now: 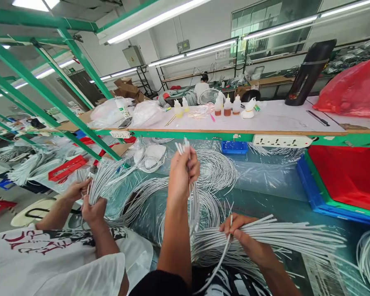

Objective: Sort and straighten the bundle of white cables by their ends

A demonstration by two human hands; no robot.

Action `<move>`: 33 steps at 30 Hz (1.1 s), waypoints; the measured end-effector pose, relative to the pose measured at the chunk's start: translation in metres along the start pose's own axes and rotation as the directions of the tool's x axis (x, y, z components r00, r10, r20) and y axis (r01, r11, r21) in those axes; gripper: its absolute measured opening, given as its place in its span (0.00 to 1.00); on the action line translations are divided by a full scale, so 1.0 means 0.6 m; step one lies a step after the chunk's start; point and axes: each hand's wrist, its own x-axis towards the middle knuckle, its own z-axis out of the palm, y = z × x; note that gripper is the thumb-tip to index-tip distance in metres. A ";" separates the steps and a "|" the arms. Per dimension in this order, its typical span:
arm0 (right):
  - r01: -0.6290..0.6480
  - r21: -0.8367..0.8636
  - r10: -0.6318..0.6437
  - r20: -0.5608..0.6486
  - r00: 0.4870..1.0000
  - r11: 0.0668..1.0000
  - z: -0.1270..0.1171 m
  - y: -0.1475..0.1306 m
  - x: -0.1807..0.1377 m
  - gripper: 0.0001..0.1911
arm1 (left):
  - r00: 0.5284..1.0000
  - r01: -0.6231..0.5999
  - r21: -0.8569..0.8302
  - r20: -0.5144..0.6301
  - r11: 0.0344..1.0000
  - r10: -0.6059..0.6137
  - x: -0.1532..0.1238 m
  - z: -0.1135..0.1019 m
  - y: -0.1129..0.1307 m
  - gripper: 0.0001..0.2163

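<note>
My left hand [182,172] is raised above the bench, fist closed round a bunch of thin white cables [193,201] whose ends stick up past my fingers. My right hand [239,232] is lower and to the right, pinching a single white cable [222,255] between thumb and fingers. It rests on a large fan of white cables [290,238] lying across the green bench top [265,197]. Coiled white cables [216,168] under clear plastic lie behind my hands.
A co-worker in a white printed shirt [49,259] at my left holds another cable bundle [101,181] in both hands. A red bin [348,172] in a blue tray [311,193] stands at right. A raised shelf [265,119] carries bottles [226,106], bags and a power strip [280,141]. Green frame struts [49,94] slant at left.
</note>
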 end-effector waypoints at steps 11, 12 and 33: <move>0.242 -0.057 -0.240 0.054 0.969 0.968 0.041 -0.053 0.098 0.09 | 0.984 0.018 0.675 0.117 0.737 -0.131 -0.147 -0.006 -0.003 0.11; 0.229 -0.052 -0.224 0.083 0.971 0.972 0.044 -0.052 0.098 0.09 | 0.982 0.001 0.681 0.137 0.732 -0.128 -0.146 -0.011 -0.002 0.11; -0.138 0.216 0.047 0.380 0.924 0.967 0.092 -0.043 0.034 0.21 | 0.935 -0.316 0.787 0.353 0.530 0.034 -0.178 0.019 0.024 0.12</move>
